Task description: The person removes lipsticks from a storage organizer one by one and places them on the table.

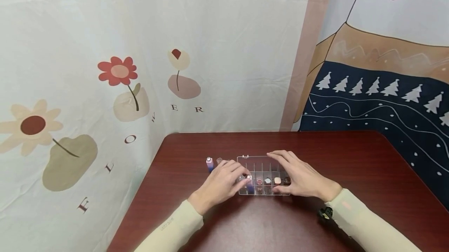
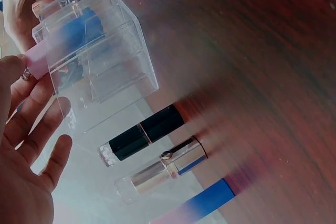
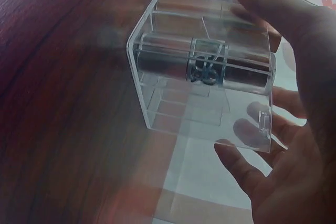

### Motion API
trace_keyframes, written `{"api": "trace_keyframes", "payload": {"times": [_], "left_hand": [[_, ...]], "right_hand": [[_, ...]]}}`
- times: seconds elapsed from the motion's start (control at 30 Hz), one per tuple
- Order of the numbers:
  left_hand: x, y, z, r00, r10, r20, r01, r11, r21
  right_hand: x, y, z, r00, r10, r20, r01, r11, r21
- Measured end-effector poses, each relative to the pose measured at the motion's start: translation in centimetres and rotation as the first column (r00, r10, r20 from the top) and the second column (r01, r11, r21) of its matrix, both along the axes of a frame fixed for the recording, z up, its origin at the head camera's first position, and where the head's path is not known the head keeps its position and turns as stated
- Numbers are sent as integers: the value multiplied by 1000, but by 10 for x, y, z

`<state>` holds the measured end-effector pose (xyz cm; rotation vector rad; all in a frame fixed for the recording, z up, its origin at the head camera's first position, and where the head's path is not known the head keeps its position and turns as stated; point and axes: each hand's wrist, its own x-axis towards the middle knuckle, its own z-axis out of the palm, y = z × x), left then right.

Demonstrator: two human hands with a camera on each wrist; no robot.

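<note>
A clear, divided lipstick organizer (image 1: 257, 163) stands on the table with several lipsticks in its front row. My left hand (image 1: 221, 178) is at its left end. Between thumb and fingers it pinches the top of a pink-and-blue lipstick (image 2: 68, 43), whose blue lower part sits inside a compartment. From the right, my right hand (image 1: 304, 177) grips the organizer, thumb at the front and fingers at the back. In the right wrist view a dark lipstick tube (image 3: 163, 61) stands in the end compartment.
Left of the organizer, a black lipstick (image 2: 147, 132), a gold-and-clear lipstick (image 2: 157, 174) and another pink-and-blue lipstick (image 1: 209, 164) stand on the red-brown table (image 1: 224, 226). Behind the table's back edge hangs a printed curtain (image 1: 238, 49).
</note>
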<state>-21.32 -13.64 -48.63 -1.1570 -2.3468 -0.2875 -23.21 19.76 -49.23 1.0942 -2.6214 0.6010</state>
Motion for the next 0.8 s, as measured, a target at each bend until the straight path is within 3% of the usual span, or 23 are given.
{"api": "trace_keyframes", "payload": {"times": [0.37,0.8], "left_hand": [[2,-7,3,1000,9,30,-10,998,55],[-1,-15,11,998,-16,-58,23,992,123]], "right_hand": [[3,17,-5,996,-47,70,47,999,14],[1,16,-11,997,-50,60,52,998,-33]]}}
